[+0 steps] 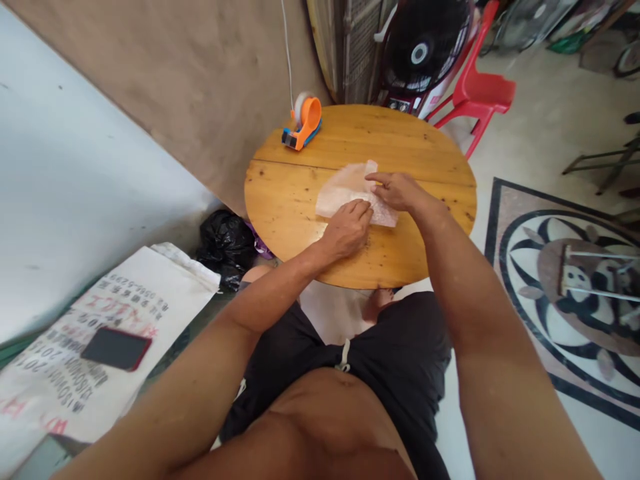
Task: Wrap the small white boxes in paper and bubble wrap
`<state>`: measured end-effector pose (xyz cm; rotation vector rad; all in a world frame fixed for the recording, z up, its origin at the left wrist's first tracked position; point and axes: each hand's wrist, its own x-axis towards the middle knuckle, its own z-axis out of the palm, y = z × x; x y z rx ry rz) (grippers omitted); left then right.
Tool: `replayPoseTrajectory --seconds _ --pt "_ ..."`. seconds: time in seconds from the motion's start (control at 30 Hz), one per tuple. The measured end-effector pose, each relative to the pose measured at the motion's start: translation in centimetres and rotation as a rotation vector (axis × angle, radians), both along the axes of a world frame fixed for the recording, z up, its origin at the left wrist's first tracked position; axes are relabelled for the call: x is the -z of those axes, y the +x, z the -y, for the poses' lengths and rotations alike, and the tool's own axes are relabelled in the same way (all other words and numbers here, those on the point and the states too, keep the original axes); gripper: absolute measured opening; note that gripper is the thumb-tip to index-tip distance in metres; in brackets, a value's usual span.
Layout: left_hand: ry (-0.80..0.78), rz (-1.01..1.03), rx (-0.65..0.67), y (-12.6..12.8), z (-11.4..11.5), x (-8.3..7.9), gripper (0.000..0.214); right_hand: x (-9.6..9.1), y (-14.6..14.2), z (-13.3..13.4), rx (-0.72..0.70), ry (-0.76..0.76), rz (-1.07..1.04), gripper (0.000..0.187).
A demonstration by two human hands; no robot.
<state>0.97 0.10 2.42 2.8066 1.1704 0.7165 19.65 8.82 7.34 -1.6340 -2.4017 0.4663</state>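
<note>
Thin pale sheet [345,190] lies flat on the round wooden table [295,207], just right of table centre, mid-frame. Its long axis runs roughly left-right across the frame, slightly tilted, and one corner points toward the top of the frame. Material is hard to call: translucent, crinkly, could be plastic or paper. Left hand [347,230] sits on the sheet's near edge, knuckles up, fingers bent down onto it; can't tell if it's pinching or just pressing. Right hand [400,192] rests on the sheet's right end, not closed round anything, forefinger [377,177] stretched out toward frame left along the top surface. Bare wood lies all round the sheet, with the widest stretch to frame left and toward the top; the near table rim is close below the left hand, the right rim further off. The only other item on the table is an orange tape dispenser [303,123] at the upper-left rim, well apart from the sheet. Off the table: a wall [175,80] runs tight along the left side, a black fan [423,50] and a red chair [480,90] stand past the far edge, and a black bag [225,243] lies on the floor at the left. A printed white sack [100,313] with a phone [116,348] on it is at lower left.
</note>
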Motion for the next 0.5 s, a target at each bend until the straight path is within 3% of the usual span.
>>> replayPoseTrajectory --seconds 0.1,0.23,0.43,0.5 --pt "-0.016 0.002 -0.009 0.1 -0.1 -0.3 0.039 -0.3 -0.8 -1.4 0.055 -0.004 0.130 0.034" --pt "-0.013 -0.005 -0.018 0.1 0.0 -0.5 0.039 0.2 -1.6 -2.2 0.145 -0.026 0.205 0.037" --pt "-0.017 0.015 -0.027 0.1 0.2 -0.2 0.040 1.6 -1.6 -3.0 0.108 -0.070 0.313 0.027" --pt "-0.016 0.024 -0.038 0.1 0.1 -0.1 0.041 2.4 -0.9 -3.6 0.085 -0.036 0.229 0.029"
